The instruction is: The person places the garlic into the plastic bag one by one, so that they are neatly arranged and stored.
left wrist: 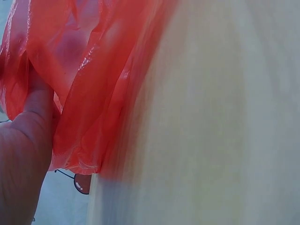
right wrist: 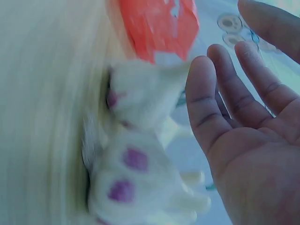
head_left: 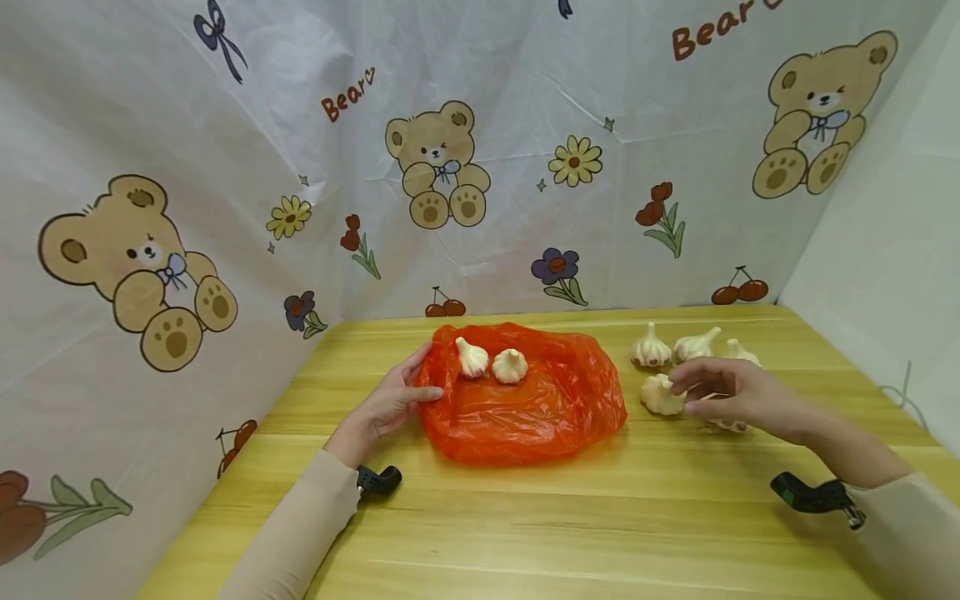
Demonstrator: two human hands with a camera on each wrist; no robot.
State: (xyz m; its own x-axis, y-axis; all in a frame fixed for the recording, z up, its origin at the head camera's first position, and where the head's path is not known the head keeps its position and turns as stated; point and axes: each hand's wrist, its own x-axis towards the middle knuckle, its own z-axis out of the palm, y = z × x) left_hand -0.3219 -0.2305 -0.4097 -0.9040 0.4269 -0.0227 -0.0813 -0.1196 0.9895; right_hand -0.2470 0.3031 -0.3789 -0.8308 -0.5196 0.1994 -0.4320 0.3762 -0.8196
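A red plastic bag lies spread with its mouth open on the wooden table, with two garlic bulbs inside toward its left. My left hand grips the bag's left rim, thumb in front; in the left wrist view, red folds cover the fingers. My right hand hovers over several garlic bulbs right of the bag, fingers loosely bent and holding nothing. The nearest bulb sits just left of the fingertips. Blurred bulbs stand beside the palm in the right wrist view.
The wooden table meets a bear-printed curtain at the back and left. A white wall stands on the right, with a thin cable near the table's edge. Black wrist cameras hang below both wrists.
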